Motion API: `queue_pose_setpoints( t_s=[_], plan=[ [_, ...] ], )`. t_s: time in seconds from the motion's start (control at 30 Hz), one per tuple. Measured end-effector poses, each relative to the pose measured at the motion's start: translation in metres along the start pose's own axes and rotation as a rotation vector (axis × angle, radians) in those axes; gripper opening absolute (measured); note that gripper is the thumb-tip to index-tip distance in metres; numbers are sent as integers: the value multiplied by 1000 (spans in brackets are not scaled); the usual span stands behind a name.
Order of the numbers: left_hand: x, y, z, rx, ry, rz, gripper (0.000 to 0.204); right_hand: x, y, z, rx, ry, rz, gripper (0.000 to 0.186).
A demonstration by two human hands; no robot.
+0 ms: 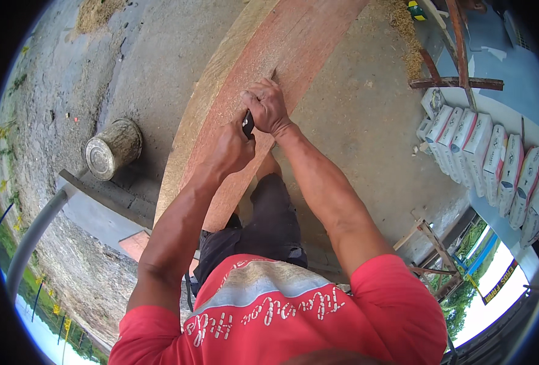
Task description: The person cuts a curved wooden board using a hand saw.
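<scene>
Plank (281, 48) slants lengthwise toward upper right, both hands (235, 146) (268, 108) gripping a black-handled tool (248, 124).

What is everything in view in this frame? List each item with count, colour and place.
Wooden board: seemingly one, reddish with tan left strip, centre
Black-handled tool: one, black handle, in both hands, partly hidden
Bucket: one, dirty grey, left
Sacks: about eight, white, right
Sawdust piles: two, tan, upper left and upper right
Rusty frame: one, red-brown, upper right
Wooden frame: one, brown, lower right
Pipe: one, grey, left
Shirt: one, red, bottom
Shorts: one pair, dark, below centre
Left grip: one, bare, on the handle
Right grip: one, bare, farther forward
</scene>
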State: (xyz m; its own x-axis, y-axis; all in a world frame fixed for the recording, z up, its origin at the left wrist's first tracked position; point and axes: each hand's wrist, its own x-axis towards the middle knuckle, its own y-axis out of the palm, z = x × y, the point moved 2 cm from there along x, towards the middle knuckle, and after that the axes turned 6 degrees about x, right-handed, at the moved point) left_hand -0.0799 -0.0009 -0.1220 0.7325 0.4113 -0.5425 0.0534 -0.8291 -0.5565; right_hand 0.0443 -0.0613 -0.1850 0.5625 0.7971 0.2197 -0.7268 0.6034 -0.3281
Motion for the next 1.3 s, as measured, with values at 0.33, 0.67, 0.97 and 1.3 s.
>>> queue_pose_setpoints(
  t_s=[0.33,0.67,0.97,1.3],
  plan=[
    [-132,-49,-6,12,-108,192,62,-54,16,127,177,71,34,28],
    [-81,-43,-22,64,-92,155,49,-38,14,70,-25,16,55,27],
    [-11,-18,6,90,-61,74,40,-5,14,16,-32,-40,-29,31],
    [-169,-56,16,2,-53,125,54,-67,38,150,35,24,77,26]
  ],
)
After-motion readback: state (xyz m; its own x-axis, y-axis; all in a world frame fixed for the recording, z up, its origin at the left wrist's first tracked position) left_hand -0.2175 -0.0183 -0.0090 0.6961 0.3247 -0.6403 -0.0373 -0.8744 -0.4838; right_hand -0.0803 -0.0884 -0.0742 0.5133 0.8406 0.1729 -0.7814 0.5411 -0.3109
